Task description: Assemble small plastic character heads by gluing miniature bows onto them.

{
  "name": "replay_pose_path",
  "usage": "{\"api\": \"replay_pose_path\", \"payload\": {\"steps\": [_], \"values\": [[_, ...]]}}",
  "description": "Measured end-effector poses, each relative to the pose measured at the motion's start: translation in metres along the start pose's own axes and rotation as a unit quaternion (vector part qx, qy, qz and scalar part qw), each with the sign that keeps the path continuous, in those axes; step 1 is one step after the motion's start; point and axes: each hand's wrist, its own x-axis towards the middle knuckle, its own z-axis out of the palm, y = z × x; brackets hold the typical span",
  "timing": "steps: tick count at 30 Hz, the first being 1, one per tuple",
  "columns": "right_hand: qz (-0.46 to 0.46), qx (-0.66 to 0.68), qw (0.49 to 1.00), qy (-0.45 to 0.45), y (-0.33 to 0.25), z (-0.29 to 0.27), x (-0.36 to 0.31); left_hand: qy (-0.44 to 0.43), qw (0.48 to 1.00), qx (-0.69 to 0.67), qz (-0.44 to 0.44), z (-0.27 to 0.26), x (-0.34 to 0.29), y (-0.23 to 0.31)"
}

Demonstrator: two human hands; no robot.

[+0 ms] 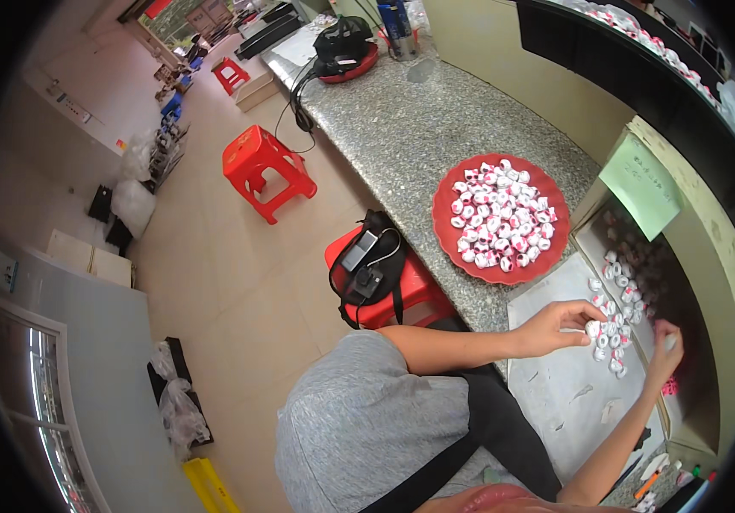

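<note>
My left hand (549, 330) reaches over the white work sheet (560, 393), thumb and fingers pinched on a small round white piece (592, 328). Beside it lies a loose heap of similar white-and-pink pieces (614, 325), their exact kind too small to make out. My right hand (665, 352) is closed at the opening of a shaded compartment (699, 376), with a small white piece (670, 342) at its fingertips. More pieces trail back into the compartment's shadow. A scalloped red plate (443, 224) full of such pieces stands on the speckled stone counter (385, 137).
A green paper note (639, 184) hangs at the compartment's upper edge. Pens and small tools (648, 483) lie near my right forearm. A black bag (370, 269) rests on a red stool (419, 295) to my left; another red stool (261, 167) stands on the floor.
</note>
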Motion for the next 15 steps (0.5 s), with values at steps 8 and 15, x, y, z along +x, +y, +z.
{"api": "replay_pose_path", "payload": {"steps": [8, 15], "values": [[0.147, 0.385, 0.908, 0.077, -0.092, 0.030, -0.122, -0.065, 0.988, -0.137, -0.037, 0.048, -0.007, -0.014], [0.127, 0.225, 0.961, 0.099, -0.109, 0.030, -0.142, -0.080, 0.973, -0.203, -0.074, 0.053, -0.022, -0.017]]}}
